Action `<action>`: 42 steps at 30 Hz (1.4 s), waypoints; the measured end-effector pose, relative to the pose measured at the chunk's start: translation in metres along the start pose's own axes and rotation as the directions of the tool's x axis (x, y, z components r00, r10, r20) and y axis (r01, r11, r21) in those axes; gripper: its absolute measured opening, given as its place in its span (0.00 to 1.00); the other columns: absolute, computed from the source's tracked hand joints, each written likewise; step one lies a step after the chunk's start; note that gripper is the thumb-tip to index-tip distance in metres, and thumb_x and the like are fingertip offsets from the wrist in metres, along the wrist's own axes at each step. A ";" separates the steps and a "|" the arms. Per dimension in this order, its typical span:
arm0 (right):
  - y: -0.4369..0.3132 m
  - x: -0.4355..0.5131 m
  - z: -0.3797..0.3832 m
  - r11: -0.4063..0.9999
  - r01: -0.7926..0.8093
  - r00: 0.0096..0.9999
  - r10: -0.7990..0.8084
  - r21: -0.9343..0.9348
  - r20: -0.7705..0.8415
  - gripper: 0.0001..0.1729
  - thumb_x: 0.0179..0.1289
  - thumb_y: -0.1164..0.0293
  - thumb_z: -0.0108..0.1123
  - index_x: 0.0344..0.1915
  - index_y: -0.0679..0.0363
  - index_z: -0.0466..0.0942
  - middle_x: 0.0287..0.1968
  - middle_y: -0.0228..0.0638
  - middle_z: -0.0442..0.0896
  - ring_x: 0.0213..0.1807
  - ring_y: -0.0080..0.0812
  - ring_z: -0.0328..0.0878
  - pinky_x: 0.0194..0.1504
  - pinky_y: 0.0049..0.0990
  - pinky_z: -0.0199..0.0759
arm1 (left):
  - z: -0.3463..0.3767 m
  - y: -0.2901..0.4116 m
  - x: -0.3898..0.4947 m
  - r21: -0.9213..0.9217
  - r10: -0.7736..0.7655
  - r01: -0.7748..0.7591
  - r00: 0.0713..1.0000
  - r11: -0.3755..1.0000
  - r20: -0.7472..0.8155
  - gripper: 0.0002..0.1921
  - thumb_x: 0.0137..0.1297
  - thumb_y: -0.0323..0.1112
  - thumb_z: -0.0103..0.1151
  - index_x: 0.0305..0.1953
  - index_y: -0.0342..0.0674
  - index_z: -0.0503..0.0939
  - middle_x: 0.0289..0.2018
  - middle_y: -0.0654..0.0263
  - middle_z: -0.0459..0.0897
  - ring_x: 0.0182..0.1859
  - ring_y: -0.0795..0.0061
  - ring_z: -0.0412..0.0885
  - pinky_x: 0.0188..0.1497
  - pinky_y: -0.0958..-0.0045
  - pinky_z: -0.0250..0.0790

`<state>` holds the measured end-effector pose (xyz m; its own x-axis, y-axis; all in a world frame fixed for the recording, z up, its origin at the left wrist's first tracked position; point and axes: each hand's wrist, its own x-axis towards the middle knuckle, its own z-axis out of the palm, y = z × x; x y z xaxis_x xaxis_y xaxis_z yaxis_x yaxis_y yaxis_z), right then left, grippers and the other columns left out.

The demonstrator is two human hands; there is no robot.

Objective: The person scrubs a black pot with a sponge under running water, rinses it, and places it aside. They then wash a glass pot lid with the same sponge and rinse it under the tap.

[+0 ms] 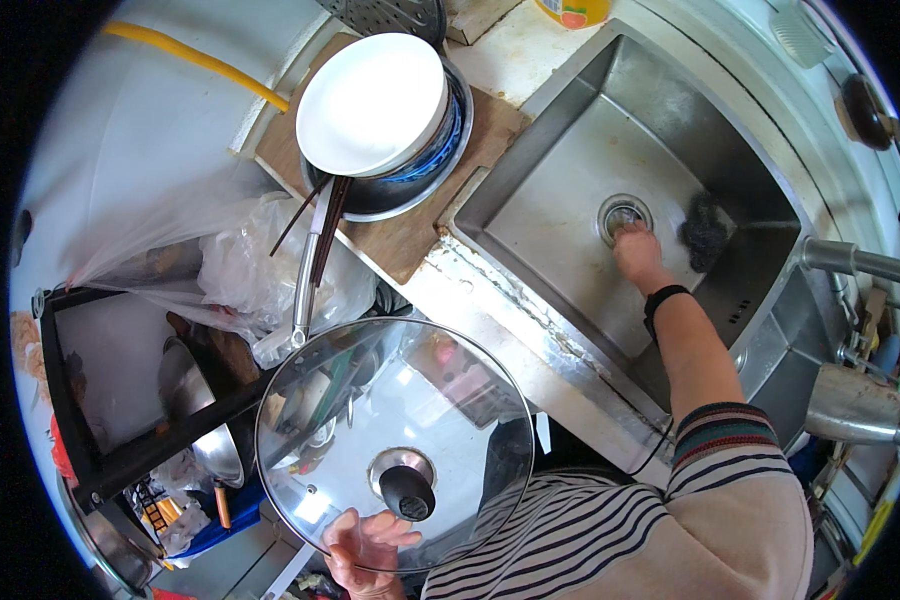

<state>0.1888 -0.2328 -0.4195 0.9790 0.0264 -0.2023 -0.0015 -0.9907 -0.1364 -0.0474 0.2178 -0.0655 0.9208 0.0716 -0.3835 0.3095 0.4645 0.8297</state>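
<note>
My left hand (364, 551) grips the near rim of a round glass pot lid (330, 390), fingers seen through the glass. The lid has a metal rim and a black knob (407, 491), and it is held in front of my body, beside the counter. My right hand (637, 251) reaches into a stainless steel sink (562, 195). Its fingers are at the drain strainer (621, 214) in the sink floor; the fingertips are partly hidden, so whether they grip it is unclear. A dark scouring pad or mesh clump (705, 231) lies right of the drain.
A white bowl (371, 101) tops stacked dishes in a pan (397, 202) on a wooden board (487, 135); its handle and chopsticks (330, 232) overhang the counter edge. A faucet (855, 260) stands at right. Plastic bags (247, 247) and a black-framed rack (172, 427) are left.
</note>
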 end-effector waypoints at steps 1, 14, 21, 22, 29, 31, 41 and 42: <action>0.001 -0.001 -0.001 1.000 0.013 1.000 -0.013 0.011 0.005 0.08 0.54 0.69 0.56 0.33 0.59 0.80 0.41 0.39 0.80 0.52 0.42 0.74 0.53 0.39 0.70 | -0.001 0.000 -0.002 0.014 0.004 -0.004 1.000 1.000 -0.004 0.30 0.73 0.55 0.40 0.67 0.42 0.64 0.56 0.32 0.71 0.54 0.33 0.75 0.46 0.38 0.76; 0.010 -0.009 -0.011 0.997 0.007 1.000 -0.006 0.075 -0.019 0.08 0.51 0.75 0.56 0.33 0.61 0.80 0.44 0.38 0.80 0.53 0.43 0.73 0.53 0.38 0.71 | -0.005 -0.003 -0.015 0.023 0.020 -0.018 0.998 1.000 -0.059 0.27 0.73 0.53 0.42 0.64 0.41 0.66 0.54 0.34 0.74 0.55 0.31 0.74 0.44 0.39 0.78; 0.011 -0.012 -0.015 0.997 0.076 0.987 -0.076 0.000 -0.143 0.07 0.50 0.78 0.55 0.31 0.60 0.78 0.39 0.37 0.79 0.51 0.42 0.73 0.50 0.38 0.74 | 0.000 -0.001 -0.017 0.023 0.021 -0.019 0.995 1.000 -0.101 0.26 0.73 0.53 0.42 0.63 0.42 0.68 0.54 0.34 0.74 0.55 0.31 0.74 0.45 0.39 0.77; 0.010 -0.013 -0.018 0.997 0.081 0.984 -0.081 -0.006 -0.159 0.07 0.50 0.78 0.55 0.31 0.59 0.78 0.38 0.37 0.78 0.50 0.42 0.74 0.50 0.38 0.74 | 0.001 -0.001 -0.016 0.027 0.025 -0.022 0.994 0.999 -0.106 0.26 0.73 0.53 0.43 0.62 0.42 0.68 0.54 0.34 0.74 0.55 0.32 0.75 0.45 0.40 0.78; 0.006 -0.024 -0.058 0.982 0.133 0.946 -0.167 -0.136 -0.276 0.06 0.50 0.76 0.56 0.31 0.55 0.78 0.35 0.32 0.78 0.48 0.39 0.75 0.43 0.35 0.73 | -0.006 0.004 -0.011 -0.037 0.046 -0.045 0.999 0.998 0.015 0.28 0.73 0.54 0.42 0.64 0.41 0.68 0.54 0.33 0.73 0.52 0.38 0.78 0.43 0.41 0.78; 0.004 -0.029 -0.069 0.974 0.130 0.936 -0.182 -0.186 -0.300 0.06 0.51 0.75 0.56 0.31 0.54 0.78 0.35 0.31 0.77 0.45 0.37 0.76 0.42 0.35 0.72 | -0.012 0.005 -0.009 -0.173 0.046 -0.036 0.998 0.984 0.051 0.28 0.72 0.48 0.49 0.65 0.36 0.66 0.54 0.31 0.72 0.55 0.32 0.74 0.51 0.35 0.72; -0.015 -0.059 -0.111 0.990 0.116 0.894 -0.140 -0.083 -0.425 0.03 0.58 0.74 0.53 0.33 0.55 0.74 0.33 0.35 0.76 0.32 0.43 0.80 0.32 0.39 0.73 | -0.050 0.012 -0.023 -0.193 0.029 -0.006 0.992 0.981 0.119 0.28 0.72 0.50 0.48 0.65 0.36 0.65 0.55 0.32 0.73 0.56 0.33 0.74 0.51 0.38 0.73; -0.016 -0.062 -0.114 0.991 0.110 0.895 -0.134 -0.080 -0.426 0.02 0.59 0.74 0.53 0.33 0.55 0.74 0.34 0.35 0.77 0.33 0.43 0.80 0.32 0.40 0.74 | -0.053 0.013 -0.025 -0.187 0.027 -0.005 0.993 0.982 0.117 0.29 0.72 0.50 0.48 0.65 0.35 0.65 0.54 0.33 0.73 0.56 0.33 0.74 0.51 0.38 0.73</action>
<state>0.1515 -0.2335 -0.2945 0.9632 0.0990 0.2499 0.1223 -0.9893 -0.0797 -0.0791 0.2688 -0.0671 0.9503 -0.0195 -0.3108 0.2552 0.6207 0.7414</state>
